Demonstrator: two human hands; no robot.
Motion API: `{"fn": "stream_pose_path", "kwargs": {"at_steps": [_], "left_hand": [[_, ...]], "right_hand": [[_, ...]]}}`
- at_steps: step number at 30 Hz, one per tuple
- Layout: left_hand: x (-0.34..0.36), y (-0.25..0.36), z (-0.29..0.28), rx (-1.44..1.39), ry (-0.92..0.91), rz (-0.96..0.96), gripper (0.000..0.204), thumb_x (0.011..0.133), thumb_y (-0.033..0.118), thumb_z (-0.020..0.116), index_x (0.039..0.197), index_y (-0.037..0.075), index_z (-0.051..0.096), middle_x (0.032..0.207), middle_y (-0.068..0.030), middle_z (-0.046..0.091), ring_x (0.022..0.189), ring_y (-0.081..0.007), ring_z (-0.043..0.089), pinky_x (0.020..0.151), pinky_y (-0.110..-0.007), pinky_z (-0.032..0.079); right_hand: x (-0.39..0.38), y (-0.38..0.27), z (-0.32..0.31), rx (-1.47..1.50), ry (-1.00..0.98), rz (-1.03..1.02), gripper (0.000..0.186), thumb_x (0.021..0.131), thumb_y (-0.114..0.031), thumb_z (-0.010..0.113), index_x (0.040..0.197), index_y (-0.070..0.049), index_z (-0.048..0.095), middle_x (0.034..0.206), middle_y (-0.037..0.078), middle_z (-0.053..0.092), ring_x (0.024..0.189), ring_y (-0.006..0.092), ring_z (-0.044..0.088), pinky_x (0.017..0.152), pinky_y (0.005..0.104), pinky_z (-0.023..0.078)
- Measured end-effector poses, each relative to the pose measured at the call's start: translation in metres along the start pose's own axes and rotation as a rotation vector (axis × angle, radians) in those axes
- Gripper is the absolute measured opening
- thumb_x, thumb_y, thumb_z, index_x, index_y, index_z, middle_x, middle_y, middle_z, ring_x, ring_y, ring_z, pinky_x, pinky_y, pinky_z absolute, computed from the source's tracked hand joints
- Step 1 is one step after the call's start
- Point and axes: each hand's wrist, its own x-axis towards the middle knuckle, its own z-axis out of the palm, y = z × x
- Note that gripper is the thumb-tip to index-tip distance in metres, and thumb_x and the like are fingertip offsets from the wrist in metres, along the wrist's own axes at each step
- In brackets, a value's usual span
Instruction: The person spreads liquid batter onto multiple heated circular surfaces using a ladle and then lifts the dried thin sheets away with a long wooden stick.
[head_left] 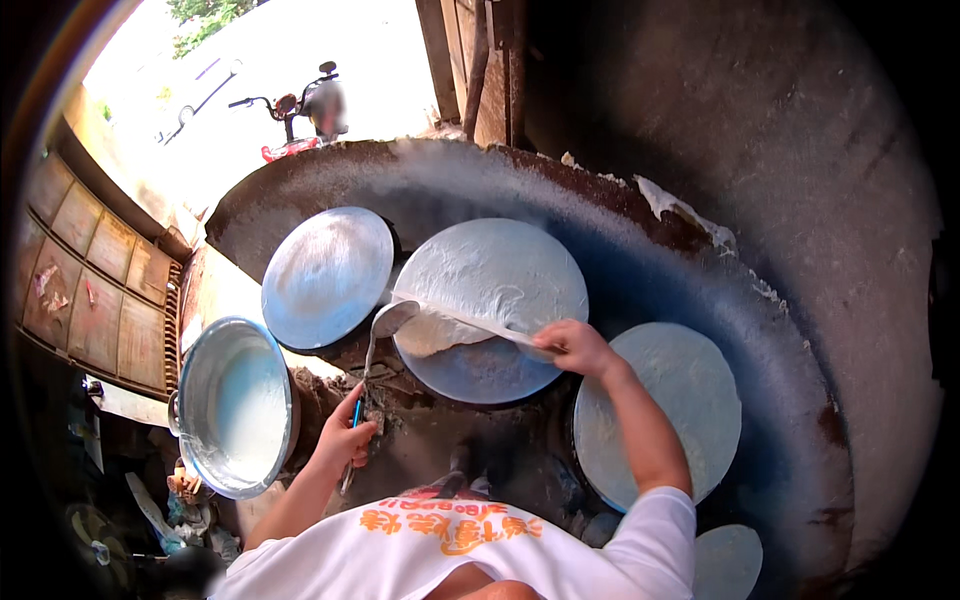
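Note:
My left hand [345, 440] is closed around the handle of a metal ladle [396, 318], whose bowl hangs by the left edge of the middle round griddle [480, 375]. Pale wet batter [490, 260] coats the far part of that griddle; its near part is bare and bluish. My right hand [580, 347] grips one end of a long thin scraper [460, 317], which lies slantwise across the griddle along the batter's near side. To the left of my left hand stands a deep metal basin [286, 440] with white batter [245, 400] in it.
A pale, dusty round griddle [330, 275] lies at far left. Batter covers another griddle [660, 410] under my right forearm, and a further one [728, 565] shows at lower right. A curved, crusted ledge [640, 225] rings them. Outside the doorway stands a scooter [305, 105].

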Motion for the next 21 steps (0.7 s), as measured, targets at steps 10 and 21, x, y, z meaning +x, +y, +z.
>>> {"fn": "stream_pose_path", "kwargs": {"at_steps": [10,21], "left_hand": [[-0.007,0.013,-0.007,0.108,-0.214,-0.001,0.072,0.087,0.003,0.058,0.146,0.032,0.029,0.055,0.0037,0.036,0.041,-0.0075,0.034,0.038,-0.024,0.026],[-0.022,0.090,-0.093,-0.357,-0.594,0.295,0.064,0.094,0.010,0.051,0.148,0.029,0.021,0.063,0.0033,0.038,0.040,-0.0035,0.030,0.034,-0.018,0.024]], "right_hand": [[-0.096,-0.074,0.066,-0.175,0.343,0.131,0.034,0.062,0.004,0.058,0.093,-0.003,0.069,0.102,0.010,0.067,0.094,0.0261,0.062,0.081,0.0354,0.049],[0.146,-0.141,0.370,1.053,0.966,0.564,0.026,0.095,-0.016,0.052,0.119,-0.015,0.043,0.076,0.003,0.056,0.044,0.0056,0.041,0.037,0.0214,0.033]]}}
